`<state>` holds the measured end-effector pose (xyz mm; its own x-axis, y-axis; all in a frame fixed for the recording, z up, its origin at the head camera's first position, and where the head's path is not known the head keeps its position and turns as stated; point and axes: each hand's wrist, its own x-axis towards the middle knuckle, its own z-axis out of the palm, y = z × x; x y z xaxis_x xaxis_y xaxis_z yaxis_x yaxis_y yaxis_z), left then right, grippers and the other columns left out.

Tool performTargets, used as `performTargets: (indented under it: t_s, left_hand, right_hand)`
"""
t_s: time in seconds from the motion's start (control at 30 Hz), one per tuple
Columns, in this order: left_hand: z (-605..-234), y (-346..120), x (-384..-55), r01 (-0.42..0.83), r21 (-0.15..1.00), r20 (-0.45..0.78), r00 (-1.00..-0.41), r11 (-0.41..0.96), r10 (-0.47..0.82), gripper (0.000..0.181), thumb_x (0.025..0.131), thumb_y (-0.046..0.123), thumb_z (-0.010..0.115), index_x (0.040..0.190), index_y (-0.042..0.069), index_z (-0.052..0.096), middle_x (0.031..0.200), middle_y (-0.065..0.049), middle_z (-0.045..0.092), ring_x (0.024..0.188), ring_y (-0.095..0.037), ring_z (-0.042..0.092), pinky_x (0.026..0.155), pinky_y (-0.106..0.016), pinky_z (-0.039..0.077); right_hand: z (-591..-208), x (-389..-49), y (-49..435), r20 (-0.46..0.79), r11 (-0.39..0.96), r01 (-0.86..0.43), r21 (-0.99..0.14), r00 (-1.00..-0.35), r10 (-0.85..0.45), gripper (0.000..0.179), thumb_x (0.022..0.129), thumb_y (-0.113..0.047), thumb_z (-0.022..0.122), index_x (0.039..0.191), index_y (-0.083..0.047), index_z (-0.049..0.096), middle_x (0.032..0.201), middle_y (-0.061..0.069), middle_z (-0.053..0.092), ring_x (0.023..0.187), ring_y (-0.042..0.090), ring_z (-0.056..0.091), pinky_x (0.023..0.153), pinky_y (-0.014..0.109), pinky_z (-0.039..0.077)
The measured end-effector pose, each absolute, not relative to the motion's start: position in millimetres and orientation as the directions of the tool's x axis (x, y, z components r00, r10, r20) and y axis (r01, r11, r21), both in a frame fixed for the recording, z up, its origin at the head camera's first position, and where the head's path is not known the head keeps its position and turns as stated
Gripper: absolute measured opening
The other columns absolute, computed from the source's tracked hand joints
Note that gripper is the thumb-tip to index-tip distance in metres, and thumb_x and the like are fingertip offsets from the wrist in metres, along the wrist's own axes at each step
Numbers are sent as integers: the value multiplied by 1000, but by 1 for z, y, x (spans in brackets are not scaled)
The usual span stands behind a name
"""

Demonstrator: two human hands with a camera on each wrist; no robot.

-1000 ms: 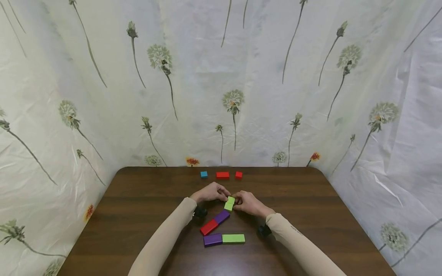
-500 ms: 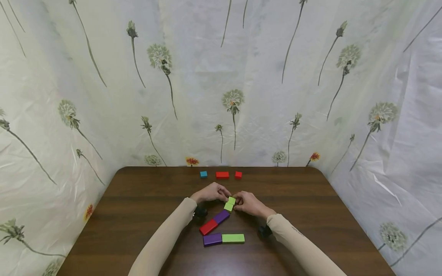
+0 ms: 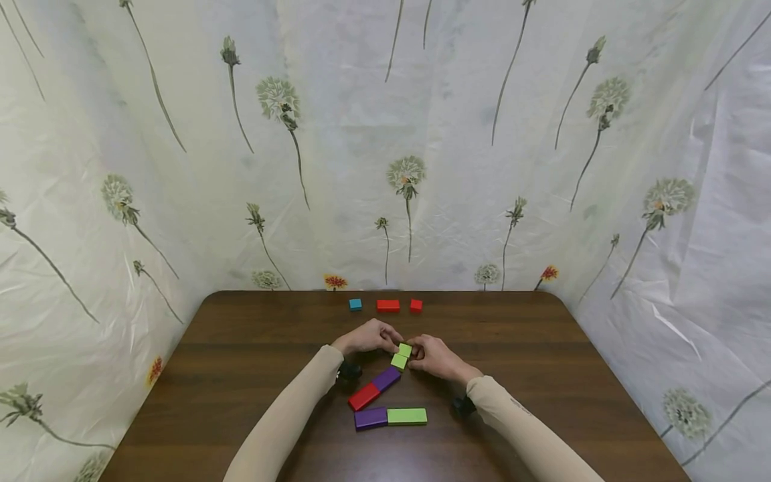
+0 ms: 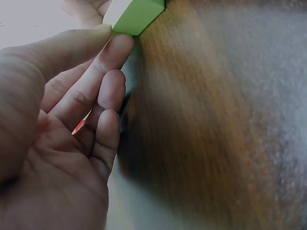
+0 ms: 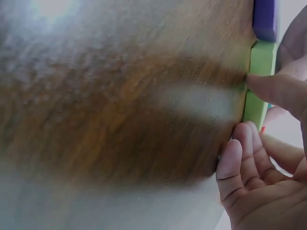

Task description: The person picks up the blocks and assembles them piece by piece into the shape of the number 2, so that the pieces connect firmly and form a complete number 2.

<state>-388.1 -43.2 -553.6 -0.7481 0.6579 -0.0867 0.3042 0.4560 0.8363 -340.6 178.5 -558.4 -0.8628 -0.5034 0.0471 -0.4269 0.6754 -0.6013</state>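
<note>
The red-purple pair [image 3: 375,388] and purple-green pair [image 3: 388,418] seemed laid, the left hand [image 3: 369,336] and right hand [image 3: 438,356] pinched the small green blocks [image 3: 399,361] mid-way across the tabletop [image 3: 253,341], and the blue block [image 3: 355,304] and red blocks [image 3: 388,306] by its far edge looked unused.

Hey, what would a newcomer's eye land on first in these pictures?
Probably the pale dandelion-print curtain behind the dark table. Next, two small lime-green blocks around mid-table, between the left hand and the right hand. Beyond, a blue block and two red blocks sit near the far edge.
</note>
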Motion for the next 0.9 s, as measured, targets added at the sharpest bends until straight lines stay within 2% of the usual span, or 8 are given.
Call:
performTargets:
  t_s: [0.13,0.23,0.3,0.4,0.5,0.57,0.77,0.9]
  left_hand:
    - [-553,-45,-387,315,824,-86,-752,471,653,26,88,18,71,111,7,71,97,-3,74,84,-10,65,78,-26,50]
    - [-553,-47,-388,300,831,-91,-758,469,646,22,87,17,71,106,5,72,94,-4,74,81,-9,65,75,-25,49]
    - [-553,-49,-388,284,842,-93,-761,459,642,20,87,15,71,103,4,71,91,-7,74,79,-10,65,73,-23,49]
    - [-554,-53,-389,272,851,-99,-756,449,647,15,86,13,72,98,3,71,88,-9,74,77,-13,65,71,-23,48]
    - [-553,-57,-391,288,842,-106,-741,456,663,11,86,14,72,93,5,73,86,-7,74,75,-11,63,71,-22,48]
    - [-552,-59,-392,307,826,-115,-729,472,675,10,86,15,72,92,7,74,86,-4,73,74,-8,61,72,-22,48]
    - [-550,-57,-392,364,785,-126,-698,502,704,9,85,17,74,91,10,75,84,1,72,73,-4,58,71,-20,47]
    - [-548,-54,-390,394,765,-125,-686,510,717,7,85,16,75,89,11,76,84,2,72,73,-4,56,70,-20,45]
  right_hand:
    - [-557,-336,180,21,688,-393,-610,-876,-482,63,79,-19,80,131,3,54,91,3,61,82,13,58,71,28,49]
    - [-557,-332,181,4,702,-357,-616,-893,-450,67,76,-25,83,129,3,53,91,4,59,81,13,56,70,29,47]
    - [-557,-329,182,7,708,-338,-620,-905,-426,62,74,-27,84,120,1,55,89,4,58,79,13,54,69,29,46]
    - [-559,-326,185,16,726,-356,-589,-903,-430,44,73,-31,84,100,-6,59,84,1,57,75,11,51,66,27,44]
    - [-560,-323,187,17,735,-394,-552,-886,-463,31,75,-34,83,82,-14,60,75,-5,56,69,7,50,63,23,43]
    - [-561,-322,186,15,731,-421,-537,-871,-491,30,76,-36,81,74,-16,59,69,-8,54,64,5,48,59,22,41]
    - [-560,-321,181,-19,735,-417,-535,-863,-505,34,78,-45,77,66,-20,57,60,-14,51,56,-1,45,54,18,38]
    - [-560,-320,179,-3,730,-425,-534,-863,-505,35,78,-45,77,65,-20,57,60,-14,51,55,0,44,53,19,37]
